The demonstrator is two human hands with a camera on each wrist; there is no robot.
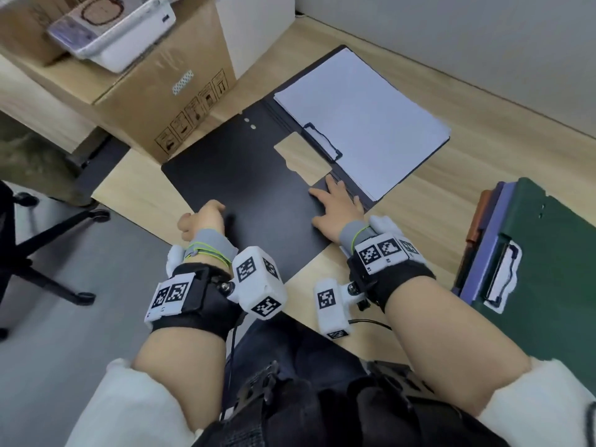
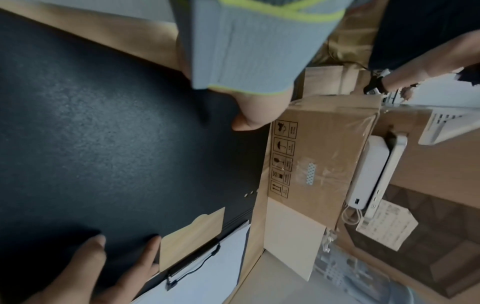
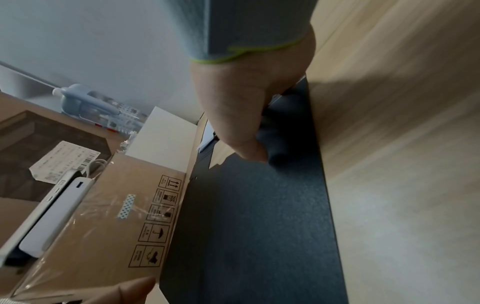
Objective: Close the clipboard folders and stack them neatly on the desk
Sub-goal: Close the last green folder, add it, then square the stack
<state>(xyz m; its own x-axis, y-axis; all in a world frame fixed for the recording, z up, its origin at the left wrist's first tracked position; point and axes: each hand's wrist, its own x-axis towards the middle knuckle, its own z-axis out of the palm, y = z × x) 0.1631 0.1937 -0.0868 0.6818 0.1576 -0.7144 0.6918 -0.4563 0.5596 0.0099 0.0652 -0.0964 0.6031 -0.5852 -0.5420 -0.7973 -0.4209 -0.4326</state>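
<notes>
A black clipboard folder [image 1: 245, 175] lies open across the wooden desk [image 1: 451, 195]. Its cover is spread to the left, and white paper [image 1: 361, 124] sits under the clip [image 1: 322, 143] on the right half. My left hand [image 1: 201, 217] holds the cover's near left edge, where it overhangs the desk, with fingers curled and mostly hidden. My right hand [image 1: 335, 204] lies flat on the cover beside the spine, fingers [image 2: 91, 257] spread. At the right is a stack of closed folders, a green one [image 1: 541, 272] above a purple one [image 1: 483, 253] and an orange one [image 1: 480, 217].
A taped cardboard box [image 1: 167, 91] stands just behind the open cover, with a white device [image 1: 122, 37] on top. An office chair base [image 1: 42, 253] is on the floor to the left. A grey wall runs along the desk's far side.
</notes>
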